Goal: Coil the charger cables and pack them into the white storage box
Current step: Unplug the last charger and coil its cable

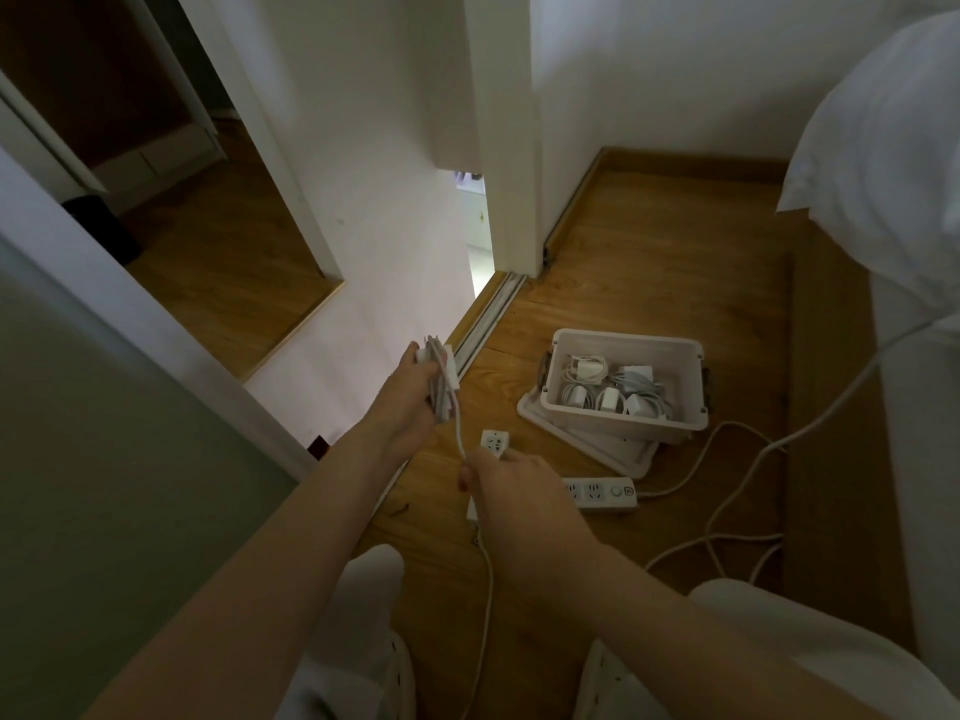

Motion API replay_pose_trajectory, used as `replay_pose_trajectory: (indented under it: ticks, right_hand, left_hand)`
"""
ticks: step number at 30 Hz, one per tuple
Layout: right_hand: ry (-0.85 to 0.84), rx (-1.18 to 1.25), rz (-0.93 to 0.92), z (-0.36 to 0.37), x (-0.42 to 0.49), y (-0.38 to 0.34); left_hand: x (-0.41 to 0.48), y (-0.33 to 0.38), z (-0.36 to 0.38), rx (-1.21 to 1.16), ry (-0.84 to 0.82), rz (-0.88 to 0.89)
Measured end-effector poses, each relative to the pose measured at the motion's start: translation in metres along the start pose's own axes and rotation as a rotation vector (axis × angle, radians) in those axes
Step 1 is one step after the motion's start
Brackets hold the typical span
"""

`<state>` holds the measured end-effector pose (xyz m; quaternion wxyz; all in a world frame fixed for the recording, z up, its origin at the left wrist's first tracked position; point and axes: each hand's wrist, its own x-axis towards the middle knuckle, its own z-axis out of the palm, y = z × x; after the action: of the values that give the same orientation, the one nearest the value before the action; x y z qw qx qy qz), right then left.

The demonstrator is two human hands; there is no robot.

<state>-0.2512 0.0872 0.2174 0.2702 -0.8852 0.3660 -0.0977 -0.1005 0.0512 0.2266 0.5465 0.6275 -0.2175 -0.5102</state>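
This is a home, most likely a bedroom. A wooden floor (649, 283) runs to white walls (675, 70), with a wooden skirting board (691, 159) along the far side. On the right stands a bed (919, 433) with a white pillow (883, 148). A sliding-door track (488, 314) crosses the floor. On the left, a doorway (208, 226) opens onto another wood-floored room. A power strip (602, 493) lies on the near floor.

One wide-angle view, worn on the person's head, faces forward and steeply down onto the honey-brown wooden plank floor (649, 283), from close above it.
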Motion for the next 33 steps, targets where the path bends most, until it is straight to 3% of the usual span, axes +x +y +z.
replay_pose_trajectory:
  ticks: [5,15,20,25,29,33]
  right_hand:
    - [-0.011,0.08,0.015,0.005,0.002,0.0]
    - [-0.211,0.087,0.157,0.015,0.013,0.038]
    - [-0.238,0.169,0.116,0.015,0.017,0.052]
    - [-0.175,0.237,0.094,-0.008,0.026,0.066]
    - [-0.037,0.086,-0.027,-0.025,0.027,0.07]
    - [0.088,-0.086,-0.075,-0.024,0.031,0.065]
  left_hand:
    - [-0.012,0.013,0.01,-0.534,-0.035,-0.083]
    - [-0.025,0.024,-0.001,-0.723,-0.223,-0.136]
    - [-0.024,0.023,0.003,-0.608,-0.302,-0.221]
    - [-0.026,0.027,-0.006,-0.249,-0.557,-0.277]
    - [-0.024,0.027,-0.015,0.131,-0.642,-0.232]
    - [-0.022,0.029,-0.018,0.255,-0.64,-0.19]
